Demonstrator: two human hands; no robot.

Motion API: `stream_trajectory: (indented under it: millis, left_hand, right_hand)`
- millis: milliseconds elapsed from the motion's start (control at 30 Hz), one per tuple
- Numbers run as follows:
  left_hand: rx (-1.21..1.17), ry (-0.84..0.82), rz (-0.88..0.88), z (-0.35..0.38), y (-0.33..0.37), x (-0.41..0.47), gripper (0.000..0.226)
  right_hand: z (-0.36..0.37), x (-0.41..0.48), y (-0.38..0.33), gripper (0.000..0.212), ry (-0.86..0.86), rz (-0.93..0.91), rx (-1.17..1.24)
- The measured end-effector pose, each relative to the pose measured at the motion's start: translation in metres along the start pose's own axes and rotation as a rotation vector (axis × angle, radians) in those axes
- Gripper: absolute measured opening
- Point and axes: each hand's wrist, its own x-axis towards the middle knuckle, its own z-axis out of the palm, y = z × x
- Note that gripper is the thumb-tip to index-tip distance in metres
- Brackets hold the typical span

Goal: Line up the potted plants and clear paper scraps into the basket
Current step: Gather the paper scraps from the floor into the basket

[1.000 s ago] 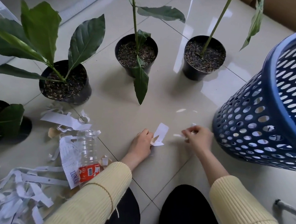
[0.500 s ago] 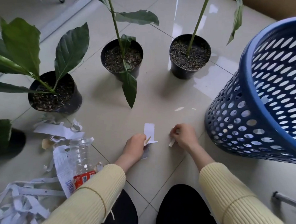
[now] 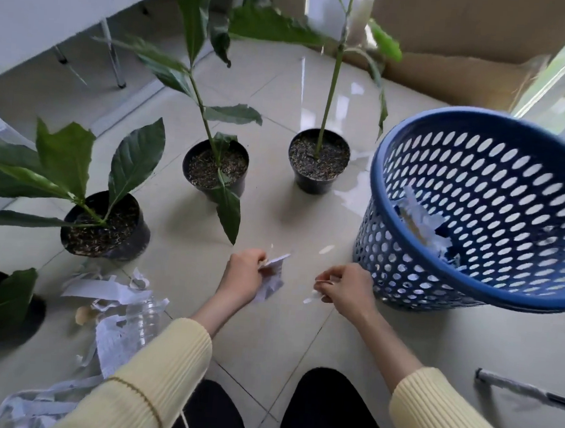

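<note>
Fingers of left hand [image 3: 243,274] curled, pinching a crumpled white scrap [image 3: 271,280] against the thumb; the scrap sticks out right of the knuckles. Right hand [image 3: 346,290] fingers likewise curled, nipping a thin paper sliver [image 3: 313,298] by its upper end. I judge both pieces near weightless, limp, easily torn or dropped. Better bunched mid-sheet than held by an edge. Blue basket [image 3: 489,290] stands just right of the right knuckles, some shreds [image 3: 421,220] already inside. Larger scrap pile [image 3: 108,290] and a clear bottle [image 3: 143,317] lie left of the left wrist. Three potted plants [image 3: 215,169] stand beyond the fingertips, and a fourth pot [image 3: 0,307] sits far left, nearer me.
</note>
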Motion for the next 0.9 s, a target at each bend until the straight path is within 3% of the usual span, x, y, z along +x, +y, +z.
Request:
stream_trajectory:
  millis: [233,467,700,900]
  left_hand:
    - [-0.175,0.208,0.308,-0.055,0.102,0.000,0.035]
    - [-0.205,0.299,0.544,-0.065,0.199,-0.004,0.033]
    - [-0.136,0.203,0.589,-0.033,0.253,-0.001,0.036]
    - [0.019,0.048,0.541,0.010,0.267,0.003,0.018]
  right_hand:
    - [-0.069,-0.064,-0.078,0.011,0.204,-0.358,-0.053]
    - [-0.136,-0.111,-0.121,0.015,0.434,-0.591,-0.113]
    - [-0.192,-0.086,-0.086,0.016,0.631,-0.455,-0.181]
    - [-0.206,-0.066,-0.058,0.016,0.561,-0.354,-0.311]
